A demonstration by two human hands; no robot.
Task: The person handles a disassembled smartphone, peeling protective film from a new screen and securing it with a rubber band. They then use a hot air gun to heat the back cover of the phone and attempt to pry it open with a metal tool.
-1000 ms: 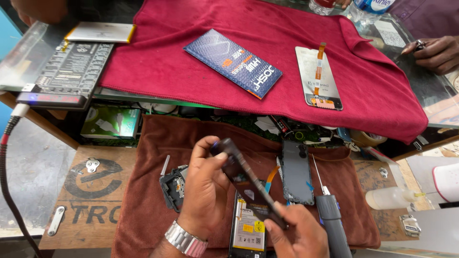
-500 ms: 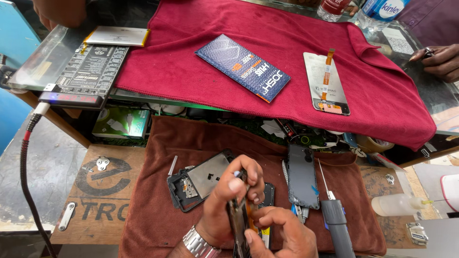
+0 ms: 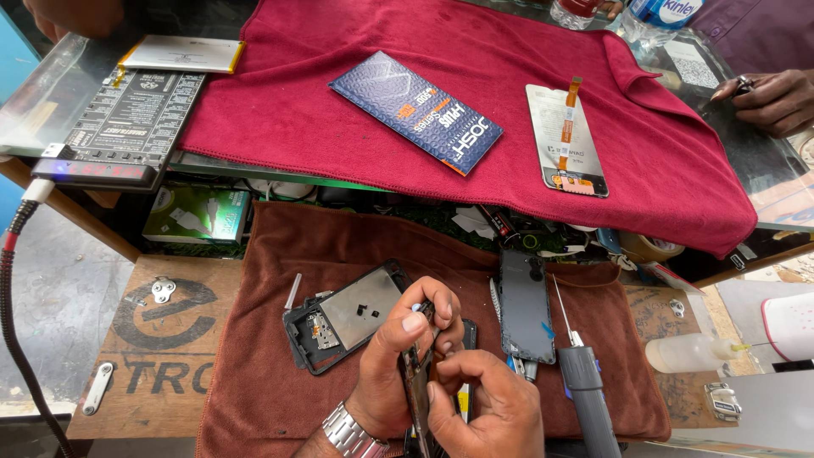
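Observation:
My left hand, with a metal watch on the wrist, grips a thin dark phone part that I see edge-on near the bottom centre. My right hand pinches the same part from the right, fingertips against its edge. Just left of the hands an opened phone housing lies face up on the brown cloth, its metal plate showing. A dark phone back cover lies to the right of the hands.
A grey electric screwdriver lies right of my hands, a small clear bottle beyond it. On the red cloth lie a blue box and a replacement display. A black board sits far left. Another person's hand rests at top right.
The phone part went from lying slanted across my hands to standing edge-on. My left hand shifted right, uncovering the opened housing. My right hand closed in on the part's edge.

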